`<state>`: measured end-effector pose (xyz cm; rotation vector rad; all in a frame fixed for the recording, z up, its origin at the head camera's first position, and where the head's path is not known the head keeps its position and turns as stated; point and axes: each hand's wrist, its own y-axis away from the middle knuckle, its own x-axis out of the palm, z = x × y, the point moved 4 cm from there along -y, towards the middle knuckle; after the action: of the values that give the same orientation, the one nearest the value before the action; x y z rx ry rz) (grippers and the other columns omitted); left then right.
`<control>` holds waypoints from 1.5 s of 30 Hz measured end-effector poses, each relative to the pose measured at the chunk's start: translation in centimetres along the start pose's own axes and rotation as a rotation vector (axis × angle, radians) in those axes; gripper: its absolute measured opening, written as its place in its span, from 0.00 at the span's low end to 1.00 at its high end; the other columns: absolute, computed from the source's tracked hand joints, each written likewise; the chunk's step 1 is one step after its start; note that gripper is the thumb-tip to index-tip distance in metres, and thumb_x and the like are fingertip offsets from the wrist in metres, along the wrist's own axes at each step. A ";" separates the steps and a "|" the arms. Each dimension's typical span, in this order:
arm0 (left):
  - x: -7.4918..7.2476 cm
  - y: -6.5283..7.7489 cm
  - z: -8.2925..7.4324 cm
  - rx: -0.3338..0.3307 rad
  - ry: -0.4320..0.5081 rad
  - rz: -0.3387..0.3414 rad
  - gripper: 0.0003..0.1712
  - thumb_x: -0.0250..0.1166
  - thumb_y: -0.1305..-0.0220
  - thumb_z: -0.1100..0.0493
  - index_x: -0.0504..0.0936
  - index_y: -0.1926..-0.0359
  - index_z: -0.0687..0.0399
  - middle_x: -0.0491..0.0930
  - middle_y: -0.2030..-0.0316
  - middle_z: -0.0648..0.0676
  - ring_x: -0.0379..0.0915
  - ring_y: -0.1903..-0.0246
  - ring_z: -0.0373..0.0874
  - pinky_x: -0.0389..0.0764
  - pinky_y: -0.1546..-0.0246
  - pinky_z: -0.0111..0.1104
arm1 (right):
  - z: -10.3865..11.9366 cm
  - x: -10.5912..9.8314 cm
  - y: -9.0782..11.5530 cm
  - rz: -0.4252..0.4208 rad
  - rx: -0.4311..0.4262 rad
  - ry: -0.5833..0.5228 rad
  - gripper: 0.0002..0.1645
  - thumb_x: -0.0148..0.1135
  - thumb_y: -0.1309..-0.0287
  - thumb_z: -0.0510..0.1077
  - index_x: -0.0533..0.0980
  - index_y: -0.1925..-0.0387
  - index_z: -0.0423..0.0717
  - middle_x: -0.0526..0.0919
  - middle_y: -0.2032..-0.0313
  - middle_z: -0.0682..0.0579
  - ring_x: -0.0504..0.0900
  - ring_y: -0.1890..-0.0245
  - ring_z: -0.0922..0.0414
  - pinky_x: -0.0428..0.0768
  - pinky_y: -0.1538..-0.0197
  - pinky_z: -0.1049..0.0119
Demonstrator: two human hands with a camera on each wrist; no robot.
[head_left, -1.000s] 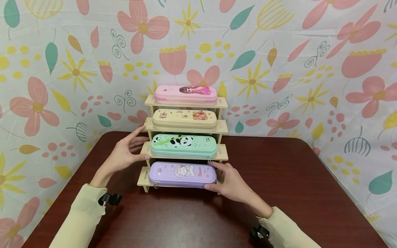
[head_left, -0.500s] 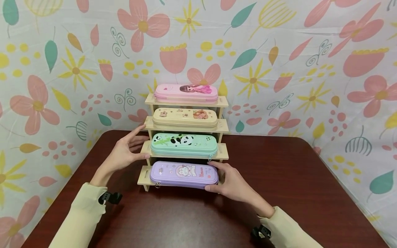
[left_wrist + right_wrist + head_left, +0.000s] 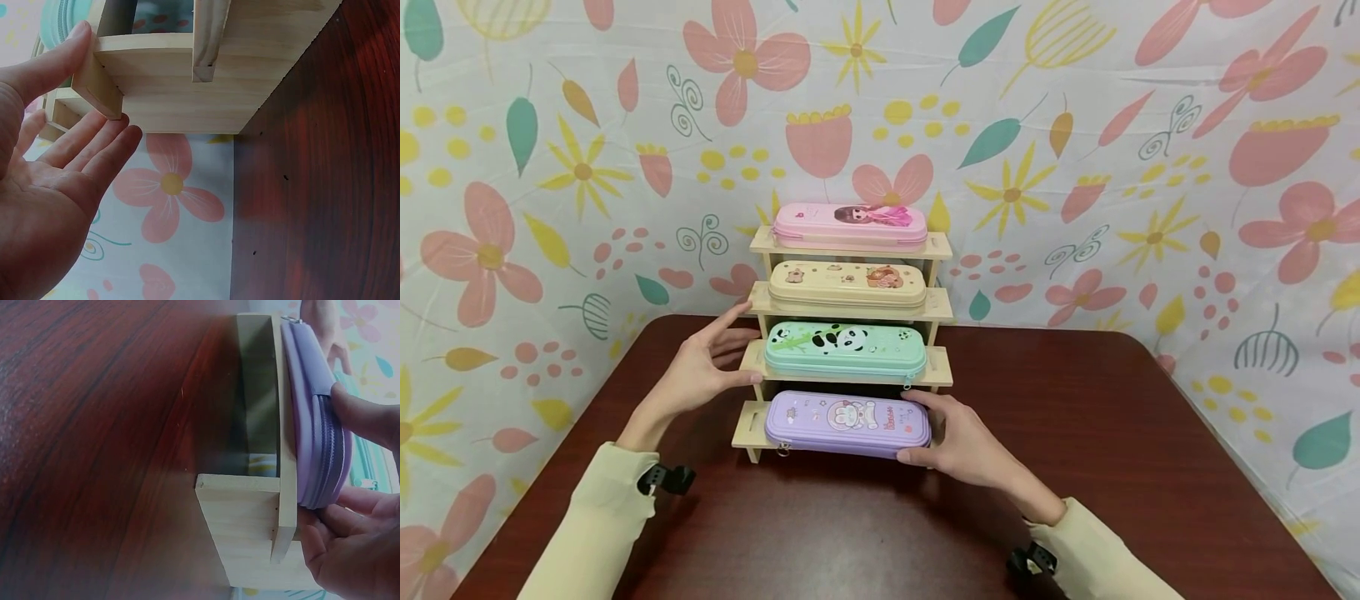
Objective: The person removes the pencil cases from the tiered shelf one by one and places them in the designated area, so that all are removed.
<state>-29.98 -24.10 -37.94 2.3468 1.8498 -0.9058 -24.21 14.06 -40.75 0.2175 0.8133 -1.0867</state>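
On the lowest step of a four-tier wooden rack [image 3: 748,427] lies a purple zippered pencil case [image 3: 848,423] with a bunny print. My right hand [image 3: 966,442] grips its right end, thumb at the front side and fingers behind, as the right wrist view also shows. At the rack's left side my left hand [image 3: 696,371] touches the board ends with nearly straight fingers and thumb. In the left wrist view, its thumb [image 3: 59,62] meets a board's edge near a mint pencil case [image 3: 59,25], the fingertips lying under that board's end [image 3: 100,87].
Above the purple case, the tiers hold a mint panda case [image 3: 845,350], a cream case [image 3: 847,285] and a pink case with a doll print [image 3: 850,227]. The rack stands on a dark red-brown table [image 3: 1075,433]. Behind hangs a flowered cloth [image 3: 1037,250].
The purple pencil case has slid slightly right along the lowest step, my right hand moving a little right with it. The left hand stays at the rack's side.
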 end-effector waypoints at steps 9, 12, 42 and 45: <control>0.0 0.0 0.0 0.003 -0.003 0.000 0.62 0.82 0.44 0.67 0.58 0.16 0.38 0.78 0.35 0.64 0.74 0.34 0.58 0.75 0.36 0.54 | 0.0 0.2 -0.3 0.026 -0.016 -0.032 0.49 0.87 0.52 0.47 0.74 0.31 0.34 0.84 0.47 0.48 0.81 0.54 0.57 0.81 0.49 0.64; 0.0 0.0 -0.1 0.004 0.000 -0.002 0.62 0.83 0.44 0.67 0.59 0.16 0.38 0.78 0.35 0.63 0.73 0.33 0.58 0.75 0.36 0.55 | -0.1 0.1 -0.3 0.021 -0.016 -0.037 0.49 0.88 0.54 0.46 0.76 0.32 0.35 0.83 0.47 0.49 0.80 0.54 0.57 0.81 0.49 0.64; 0.0 0.1 -0.1 0.000 0.009 -0.007 0.62 0.83 0.45 0.67 0.58 0.16 0.41 0.76 0.34 0.65 0.72 0.33 0.61 0.76 0.36 0.52 | -0.4 -0.7 0.4 0.027 0.113 -0.250 0.42 0.87 0.53 0.41 0.78 0.36 0.39 0.83 0.57 0.44 0.83 0.65 0.46 0.87 0.73 0.57; 0.0 0.0 0.0 0.002 0.015 -0.006 0.62 0.83 0.45 0.68 0.58 0.16 0.41 0.76 0.34 0.65 0.72 0.33 0.61 0.76 0.36 0.53 | -0.3 -0.7 0.5 0.029 0.108 -0.291 0.41 0.86 0.51 0.40 0.78 0.35 0.38 0.83 0.56 0.42 0.84 0.67 0.47 0.87 0.74 0.53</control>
<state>-29.95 -24.08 -37.96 2.3573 1.8636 -0.8938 -24.12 14.99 -40.59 0.1565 0.4903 -1.1056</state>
